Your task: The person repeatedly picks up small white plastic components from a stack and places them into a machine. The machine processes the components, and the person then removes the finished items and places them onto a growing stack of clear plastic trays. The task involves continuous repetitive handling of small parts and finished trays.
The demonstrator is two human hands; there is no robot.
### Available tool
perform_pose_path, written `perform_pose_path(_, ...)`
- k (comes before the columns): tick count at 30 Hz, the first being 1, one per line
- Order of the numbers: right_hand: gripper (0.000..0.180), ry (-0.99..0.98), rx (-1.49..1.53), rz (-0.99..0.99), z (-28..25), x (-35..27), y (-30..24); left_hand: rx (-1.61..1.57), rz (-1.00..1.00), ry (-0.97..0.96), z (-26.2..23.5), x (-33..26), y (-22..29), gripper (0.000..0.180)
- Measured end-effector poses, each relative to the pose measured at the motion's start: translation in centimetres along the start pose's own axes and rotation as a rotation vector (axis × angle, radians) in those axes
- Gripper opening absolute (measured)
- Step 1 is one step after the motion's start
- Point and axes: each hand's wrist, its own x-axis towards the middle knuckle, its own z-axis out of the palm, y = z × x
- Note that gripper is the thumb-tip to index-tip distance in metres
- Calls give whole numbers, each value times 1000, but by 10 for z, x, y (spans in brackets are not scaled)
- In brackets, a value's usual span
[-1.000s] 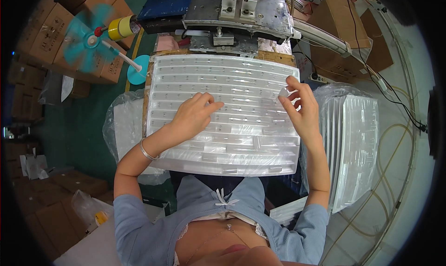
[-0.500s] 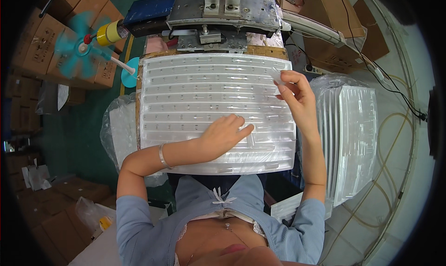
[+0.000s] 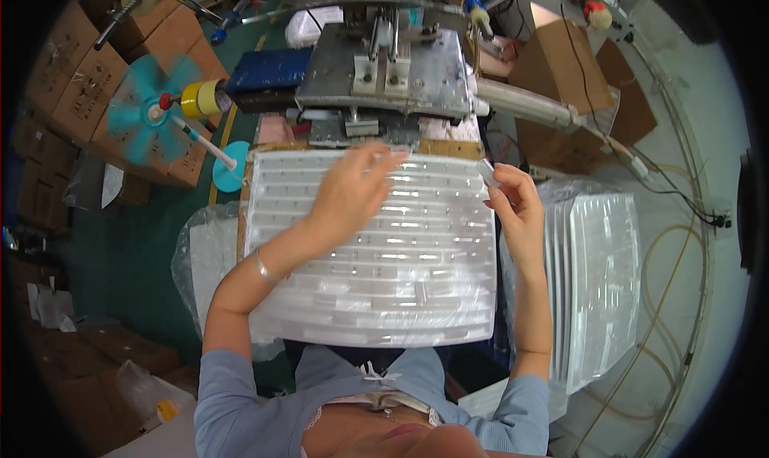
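A small clear piece (image 3: 486, 172) with a smooth, glossy surface is pinched between the thumb and fingers of the right hand (image 3: 519, 208), above the upper right corner of a white tray (image 3: 376, 336). The tray is moulded in long parallel ridges, and its channels are lined with small, shiny see-through pieces. The left hand (image 3: 348, 192) is held over the tray's upper middle, blurred; whether its fingers are closed on anything cannot be told. Beyond the tray, a rough wooden board (image 3: 452, 148) and a scuffed, flat metal plate (image 3: 332, 80) are seen. On the right, ridged trays (image 3: 602, 282) are stacked near crinkled plastic film.
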Motion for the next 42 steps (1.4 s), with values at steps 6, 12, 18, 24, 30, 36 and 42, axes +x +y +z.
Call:
perform_pose_path(6, 25, 134, -134, -169, 32, 59, -13, 545, -6, 324, -6, 130, -54, 37)
perform_pose_path(12, 21, 235, -464, -553, 106, 126, -38, 575, 45, 395, -23, 127, -51, 28)
perform_pose_path(18, 14, 247, -833, -804, 157, 184, -26, 106, -132, 379, -62, 18, -34, 27)
perform_pose_path(24, 31, 148, -730, -713, 141, 169, -23, -70, -82, 315, -75, -43, -21, 26)
perform_pose_path(30, 16, -64, -601, -401, 62, 76, -43, -728, -416, 143, -81, -71, -14, 27)
perform_pose_path(36, 15, -342, -895, -316, 12, -11, -42, -1668, -719, 18, -80, -73, -5, 31)
perform_pose_path(42, 27, -728, -1028, -287, 19, -63, -12, -1911, -894, 44, -45, -92, 7, 29)
